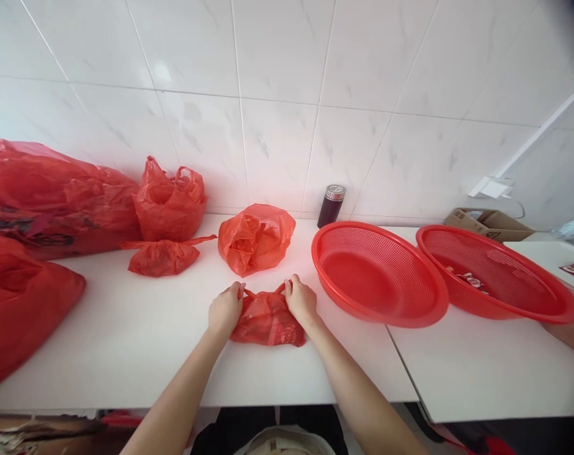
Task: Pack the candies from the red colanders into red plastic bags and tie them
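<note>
A small red plastic bag lies on the white table in front of me, bulging with contents I cannot make out. My left hand is closed on one twisted end of it, my right hand on the opposite end. Both ends are drawn up and apart at the bag's top. Just beyond stands an open, crumpled red bag. Behind and to the left rests a tied red bag with its two ends sticking out sideways.
Larger red bags fill the left side, with an upright handled bag beside them. A dark flask stands by the wall. Right are two red colanders, one bare inside, one holding small packets. Another person's arm shows far right.
</note>
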`<state>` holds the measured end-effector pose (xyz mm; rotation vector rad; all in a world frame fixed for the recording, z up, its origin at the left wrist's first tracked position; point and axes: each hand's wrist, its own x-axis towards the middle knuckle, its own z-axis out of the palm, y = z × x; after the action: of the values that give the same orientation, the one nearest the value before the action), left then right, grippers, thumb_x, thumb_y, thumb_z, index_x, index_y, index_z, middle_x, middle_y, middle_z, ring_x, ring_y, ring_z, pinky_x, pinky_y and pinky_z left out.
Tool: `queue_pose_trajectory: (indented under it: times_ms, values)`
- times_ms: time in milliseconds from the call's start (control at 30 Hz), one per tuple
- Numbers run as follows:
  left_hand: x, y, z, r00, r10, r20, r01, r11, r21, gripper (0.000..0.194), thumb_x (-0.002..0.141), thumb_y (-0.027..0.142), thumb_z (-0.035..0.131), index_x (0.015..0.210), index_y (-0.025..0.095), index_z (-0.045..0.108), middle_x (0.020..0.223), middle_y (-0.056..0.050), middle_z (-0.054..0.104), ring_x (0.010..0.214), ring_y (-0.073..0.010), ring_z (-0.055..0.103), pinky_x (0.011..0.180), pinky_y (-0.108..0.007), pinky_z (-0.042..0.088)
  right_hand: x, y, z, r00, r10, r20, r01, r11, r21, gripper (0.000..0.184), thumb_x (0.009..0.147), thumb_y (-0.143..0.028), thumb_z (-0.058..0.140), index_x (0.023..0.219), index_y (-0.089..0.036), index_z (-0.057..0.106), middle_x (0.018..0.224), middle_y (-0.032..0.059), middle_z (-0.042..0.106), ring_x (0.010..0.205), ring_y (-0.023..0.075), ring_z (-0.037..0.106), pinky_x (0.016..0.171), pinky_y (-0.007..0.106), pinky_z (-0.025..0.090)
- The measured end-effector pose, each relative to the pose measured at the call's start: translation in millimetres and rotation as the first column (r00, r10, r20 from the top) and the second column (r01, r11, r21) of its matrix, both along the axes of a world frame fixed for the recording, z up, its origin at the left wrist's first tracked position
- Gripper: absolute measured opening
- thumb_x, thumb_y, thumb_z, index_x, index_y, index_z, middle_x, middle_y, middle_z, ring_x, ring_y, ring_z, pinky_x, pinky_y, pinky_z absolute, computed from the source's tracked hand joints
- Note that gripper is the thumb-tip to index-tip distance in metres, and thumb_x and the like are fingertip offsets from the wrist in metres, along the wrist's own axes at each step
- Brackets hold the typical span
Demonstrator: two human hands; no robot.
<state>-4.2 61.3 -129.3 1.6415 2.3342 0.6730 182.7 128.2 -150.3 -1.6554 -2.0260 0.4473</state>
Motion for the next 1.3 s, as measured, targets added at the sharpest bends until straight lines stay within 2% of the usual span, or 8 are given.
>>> queue_pose_trajectory:
  times_ms: [300,467,667,833,900,1000,1167,1300]
  values:
    - [-3.6,-3.4,-14.4,0.989,0.022,-0.146,-0.034,0.996,-0.08,0.033,0.098,0.039,0.031,0.091,0.023,0.059,0.084,-0.009,0.072,0.07,-0.0235,0.065,0.056,-0.028,0.031,4.1,3.5,-11.9,0.985,-0.164,-0.063,0.168,0.984,0.063,0.023,0.1,-0.027,0.027,0.096,-0.018,0.048,0.07,0.0037,0.061,0.064,0.018,0.057,0.055,0.026,0.026]
    - [-16.3,-22.0,-16.4,0.985,0.125,-0.116,-0.126,0.992,0.001,0.035,0.098,0.037,0.025,0.086,0.023,0.055,0.07,-0.006,0.064,0.06,-0.0206,0.057,0.055,-0.027,0.028,7.1,6.2,-12.5,0.966,-0.195,-0.171,0.211,0.975,0.077,0.025,0.099,-0.027,0.022,0.093,-0.019,0.045,0.071,0.0051,0.06,0.065,0.0202,0.057,0.055,0.027,0.029]
    - [-34.7,-53.5,-11.9,0.993,0.117,-0.007,-0.117,0.993,0.028,0.038,0.098,0.041,0.024,0.073,0.025,0.048,0.056,0.002,0.05,0.051,-0.0168,0.047,0.055,-0.025,0.032,8.4,5.1,-12.3,0.944,-0.154,-0.293,0.185,0.98,0.08,0.024,0.097,-0.031,0.024,0.087,-0.022,0.043,0.067,0.0022,0.056,0.062,0.0201,0.055,0.056,0.028,0.032]
    - [-47.6,-48.4,17.5,0.998,0.043,0.042,-0.042,0.999,-0.015,0.033,0.092,0.041,0.039,0.071,0.024,0.058,0.066,-0.002,0.064,0.056,-0.02,0.058,0.055,-0.028,0.041,9.8,5.0,-10.7,0.904,-0.079,-0.42,0.126,0.988,0.086,0.028,0.097,-0.04,0.027,0.083,-0.023,0.044,0.066,-0.0002,0.055,0.061,0.0178,0.053,0.059,0.027,0.037]
    - [-37.5,-39.6,34.7,1.0,0.016,0.007,-0.016,0.998,0.053,0.025,0.091,0.035,0.042,0.094,0.023,0.064,0.099,-0.009,0.069,0.083,-0.0258,0.064,0.073,-0.035,0.046,10.7,4.0,-9.2,0.875,-0.042,-0.482,0.095,0.992,0.087,0.031,0.098,-0.044,0.028,0.081,-0.023,0.043,0.066,-0.0012,0.054,0.061,0.0165,0.053,0.062,0.026,0.039]
    - [-2.2,-23.0,50.4,0.99,-0.132,-0.038,0.136,0.981,0.136,0.031,0.093,0.033,0.042,0.117,0.025,0.061,0.132,-0.009,0.057,0.121,-0.0261,0.05,0.103,-0.038,0.034,12.8,0.4,-6.7,0.818,-0.005,-0.575,0.056,0.996,0.072,0.036,0.097,-0.051,0.029,0.082,-0.023,0.045,0.065,-0.0034,0.052,0.057,0.0145,0.053,0.06,0.025,0.042]
    - [34.0,2.2,54.5,0.922,-0.387,0.024,0.388,0.921,-0.03,0.023,0.08,0.032,0.064,0.1,0.022,0.07,0.1,-0.008,0.071,0.095,-0.0273,0.064,0.085,-0.037,0.046,18.2,-4.5,-4.2,0.712,-0.013,-0.702,0.042,0.999,0.024,0.039,0.094,-0.059,0.034,0.096,-0.022,0.047,0.066,-0.0047,0.052,0.051,0.014,0.055,0.054,0.025,0.044]
    - [-4.5,1.5,92.7,0.871,-0.469,0.145,0.487,0.864,-0.131,0.014,0.076,0.036,0.066,0.079,0.023,0.07,0.079,-0.001,0.071,0.074,-0.0213,0.065,0.064,-0.028,0.046,20.5,-2.3,-7.3,0.666,-0.025,-0.745,0.022,1.0,-0.014,0.035,0.093,-0.056,0.042,0.104,-0.023,0.045,0.066,-0.0052,0.053,0.051,0.0146,0.057,0.053,0.026,0.045]
